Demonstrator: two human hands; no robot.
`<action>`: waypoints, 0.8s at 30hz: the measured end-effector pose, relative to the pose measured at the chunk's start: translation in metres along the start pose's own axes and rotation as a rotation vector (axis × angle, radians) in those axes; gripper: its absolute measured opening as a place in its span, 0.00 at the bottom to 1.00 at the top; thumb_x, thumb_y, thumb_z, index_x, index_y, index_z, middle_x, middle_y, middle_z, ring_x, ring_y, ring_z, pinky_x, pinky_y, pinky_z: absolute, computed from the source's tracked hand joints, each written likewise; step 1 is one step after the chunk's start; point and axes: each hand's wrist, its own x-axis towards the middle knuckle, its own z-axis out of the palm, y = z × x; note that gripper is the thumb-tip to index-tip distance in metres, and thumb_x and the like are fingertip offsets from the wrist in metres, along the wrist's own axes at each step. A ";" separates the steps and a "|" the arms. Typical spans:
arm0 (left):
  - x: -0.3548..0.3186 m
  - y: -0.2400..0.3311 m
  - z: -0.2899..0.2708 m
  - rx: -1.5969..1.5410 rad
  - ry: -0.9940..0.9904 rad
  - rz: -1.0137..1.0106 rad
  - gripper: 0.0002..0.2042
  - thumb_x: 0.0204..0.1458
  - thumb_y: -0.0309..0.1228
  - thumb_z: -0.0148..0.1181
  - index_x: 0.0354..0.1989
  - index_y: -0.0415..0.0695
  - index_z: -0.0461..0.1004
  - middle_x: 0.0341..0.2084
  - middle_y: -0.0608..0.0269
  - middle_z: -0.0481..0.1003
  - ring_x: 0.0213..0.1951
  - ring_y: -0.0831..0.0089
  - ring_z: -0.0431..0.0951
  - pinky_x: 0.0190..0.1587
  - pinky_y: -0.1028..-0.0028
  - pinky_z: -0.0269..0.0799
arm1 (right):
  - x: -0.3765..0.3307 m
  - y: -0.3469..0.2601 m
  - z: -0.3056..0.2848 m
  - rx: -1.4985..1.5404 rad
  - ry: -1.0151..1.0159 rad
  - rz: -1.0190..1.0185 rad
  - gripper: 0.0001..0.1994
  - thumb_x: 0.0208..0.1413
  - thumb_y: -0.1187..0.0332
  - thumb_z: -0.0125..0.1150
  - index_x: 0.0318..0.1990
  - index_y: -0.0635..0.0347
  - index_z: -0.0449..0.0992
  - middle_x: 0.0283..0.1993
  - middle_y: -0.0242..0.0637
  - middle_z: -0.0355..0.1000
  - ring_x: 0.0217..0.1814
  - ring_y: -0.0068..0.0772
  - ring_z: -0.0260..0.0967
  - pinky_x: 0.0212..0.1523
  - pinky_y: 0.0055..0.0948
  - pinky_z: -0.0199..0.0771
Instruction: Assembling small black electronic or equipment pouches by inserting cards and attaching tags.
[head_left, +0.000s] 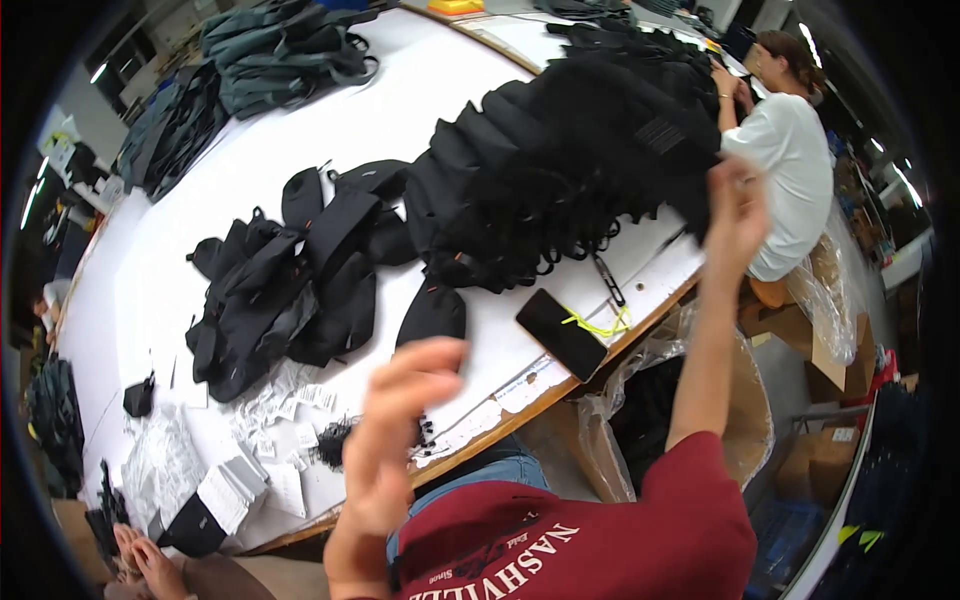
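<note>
Left hand (388,430) loosely open, right hand (738,212) closed on black fabric (682,172)

A maroon T-shirt (610,560) with pale lettering (510,555) across its front; the right sleeve (700,490) is short. Blue jeans (490,468) show beyond it.

- Your left hand (400,430) is raised, blurred, its grip loose and free, fingers apart from the palm and lightly bent toward the right.
- Your left forearm (355,555) is bare and rises steeply from the lower edge.
- Your right arm (703,345) reaches up and away, well apart from the left.
- Your right hand (738,205) is blurred, its fingers bent; how firmly they close is unclear.
</note>
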 end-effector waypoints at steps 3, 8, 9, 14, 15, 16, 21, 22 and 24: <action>0.037 0.046 0.035 -0.409 -0.068 0.276 0.30 0.63 0.51 0.33 0.47 0.31 0.70 0.47 0.38 0.71 0.47 0.56 0.74 0.51 0.66 0.67 | 0.111 0.018 -0.003 -0.244 0.321 -0.414 0.17 0.55 0.57 0.63 0.43 0.59 0.75 0.29 0.27 0.73 0.26 0.17 0.64 0.29 0.20 0.64; 0.023 0.054 0.032 -0.364 -0.119 0.282 0.26 0.62 0.48 0.36 0.43 0.33 0.71 0.44 0.41 0.72 0.45 0.59 0.74 0.50 0.66 0.68 | 0.185 0.122 0.020 -0.753 0.090 -0.606 0.17 0.55 0.54 0.58 0.50 0.42 0.69 0.41 0.43 0.76 0.41 0.50 0.74 0.39 0.40 0.71; 0.028 0.051 0.035 -0.344 -0.116 0.280 0.26 0.62 0.47 0.37 0.43 0.33 0.71 0.44 0.42 0.72 0.44 0.60 0.74 0.50 0.67 0.68 | 0.180 0.140 0.038 -0.737 -0.046 -0.440 0.17 0.55 0.54 0.58 0.51 0.40 0.68 0.42 0.43 0.76 0.43 0.51 0.73 0.41 0.41 0.71; 0.046 0.041 0.048 -0.345 -0.139 0.268 0.22 0.61 0.45 0.39 0.39 0.35 0.71 0.41 0.46 0.72 0.42 0.63 0.73 0.49 0.67 0.68 | 0.175 0.166 0.046 -0.677 -0.487 -0.207 0.20 0.54 0.60 0.55 0.55 0.34 0.64 0.46 0.45 0.74 0.49 0.52 0.72 0.47 0.42 0.71; 0.045 0.042 0.047 -0.348 -0.143 0.266 0.22 0.61 0.44 0.40 0.39 0.35 0.71 0.41 0.46 0.72 0.41 0.64 0.73 0.49 0.67 0.69 | 0.170 0.162 0.044 -0.678 -0.499 -0.231 0.25 0.51 0.64 0.52 0.59 0.30 0.61 0.45 0.50 0.74 0.48 0.52 0.72 0.49 0.42 0.70; 0.043 0.043 0.045 -0.351 -0.148 0.265 0.21 0.61 0.44 0.40 0.38 0.36 0.71 0.40 0.47 0.72 0.41 0.64 0.73 0.49 0.67 0.69 | 0.167 0.157 0.043 -0.674 -0.506 -0.231 0.25 0.51 0.64 0.52 0.59 0.30 0.61 0.45 0.50 0.74 0.48 0.52 0.72 0.49 0.42 0.70; 0.016 0.056 0.037 -0.382 -0.160 0.258 0.18 0.61 0.41 0.43 0.35 0.37 0.71 0.37 0.50 0.73 0.38 0.67 0.73 0.48 0.68 0.69 | 0.163 0.140 0.038 -0.700 -0.584 -0.011 0.34 0.47 0.66 0.50 0.65 0.27 0.53 0.49 0.56 0.71 0.51 0.53 0.71 0.53 0.41 0.68; 0.001 0.065 0.031 -0.385 -0.159 0.260 0.17 0.61 0.41 0.43 0.34 0.37 0.71 0.37 0.51 0.73 0.37 0.68 0.73 0.48 0.68 0.70 | 0.165 0.144 0.035 -0.691 -0.550 -0.052 0.34 0.48 0.66 0.51 0.65 0.29 0.53 0.50 0.55 0.71 0.51 0.54 0.71 0.54 0.42 0.68; -0.001 0.062 0.018 -0.407 -0.131 0.246 0.16 0.60 0.40 0.44 0.32 0.38 0.71 0.36 0.52 0.73 0.36 0.69 0.73 0.47 0.69 0.70 | 0.167 0.150 0.028 -0.851 -0.439 -0.277 0.34 0.47 0.66 0.52 0.66 0.39 0.54 0.52 0.52 0.70 0.54 0.53 0.69 0.56 0.42 0.66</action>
